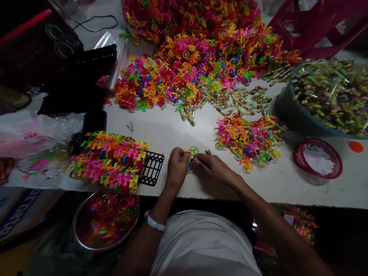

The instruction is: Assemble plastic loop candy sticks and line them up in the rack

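Note:
Near the table's front edge, my left hand (176,164) pinches a small orange-and-green plastic toy piece (193,151) with a ring shape at its end. Close beside it, my right hand (214,165) is closed, its fingertips meeting the piece; what they grip is too small to make out. A bit of blue shows below the fingertips. A tiny patterned candy tube (208,151) lies just behind my right hand. Left of my hands, a black plastic rack (152,168) bears rows of coloured plastic pieces (111,159). A loose pile of similar pieces (248,140) lies to the right.
A large heap of coloured pieces (194,68) spills from a clear bag at the back. Patterned tubes fill a green tub (284,108) at right, near a red basket (336,164) with white bits. A metal bowl (77,230) sits below the table's left edge.

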Demonstrator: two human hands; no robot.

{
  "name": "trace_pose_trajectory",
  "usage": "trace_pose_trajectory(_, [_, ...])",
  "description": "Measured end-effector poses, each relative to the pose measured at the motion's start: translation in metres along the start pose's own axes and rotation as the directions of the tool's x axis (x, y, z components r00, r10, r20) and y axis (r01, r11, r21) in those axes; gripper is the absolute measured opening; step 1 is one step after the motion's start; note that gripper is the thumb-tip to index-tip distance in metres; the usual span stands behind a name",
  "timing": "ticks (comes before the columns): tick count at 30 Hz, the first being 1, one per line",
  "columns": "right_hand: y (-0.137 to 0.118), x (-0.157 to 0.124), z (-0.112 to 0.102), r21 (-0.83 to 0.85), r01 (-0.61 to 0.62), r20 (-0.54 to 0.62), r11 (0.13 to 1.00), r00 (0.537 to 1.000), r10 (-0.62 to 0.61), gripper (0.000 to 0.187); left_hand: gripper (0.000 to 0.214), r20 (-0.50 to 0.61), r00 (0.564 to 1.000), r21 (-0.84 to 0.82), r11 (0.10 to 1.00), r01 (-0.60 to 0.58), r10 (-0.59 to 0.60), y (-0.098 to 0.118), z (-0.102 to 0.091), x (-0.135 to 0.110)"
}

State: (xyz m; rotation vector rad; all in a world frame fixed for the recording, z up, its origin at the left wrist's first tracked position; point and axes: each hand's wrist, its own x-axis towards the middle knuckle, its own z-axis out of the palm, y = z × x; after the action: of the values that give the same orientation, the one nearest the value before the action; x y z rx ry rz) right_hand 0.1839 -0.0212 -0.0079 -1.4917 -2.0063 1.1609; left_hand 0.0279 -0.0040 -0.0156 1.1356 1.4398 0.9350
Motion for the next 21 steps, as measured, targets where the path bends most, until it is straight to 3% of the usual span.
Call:
trace_pose_trajectory(4, [0.001,-0.004,-0.006,0.052,-0.032,-0.281,0.998,0.959,0.045,0.028,0.017,0.093,0.995,-0.183,0.982,0.039,-0.023,0.007,0.011,0.003])
trace_pose_trajectory(6, [0.000,-0.004,-0.007,0.023,-0.036,-0.337,0.999,0.940,0.042,0.029,0.018,0.085,0.996,-0.216,0.976,0.026,-0.008,0.009,0.017,0.004])
trace_pose_trajectory(13, [-0.002,-0.004,0.009,-0.105,0.035,-0.325,0.994,0.943,-0.067,0.033,0.011,-0.053,0.996,-0.132,0.988,-0.078,0.071,0.011,0.020,0.000])
trace_pose_trajectory(18, [-0.002,-0.009,0.018,-0.097,0.068,-0.230,0.993,0.969,-0.089,0.033,0.014,-0.016,0.995,-0.053,0.994,-0.098,0.097,0.011,0.014,-0.010])
trace_pose_trajectory(21, [0.001,-0.016,0.004,-0.069,0.050,-0.271,0.996,0.960,-0.067,0.030,0.014,0.085,0.987,-0.051,0.990,-0.132,0.136,0.015,0.017,0.000])
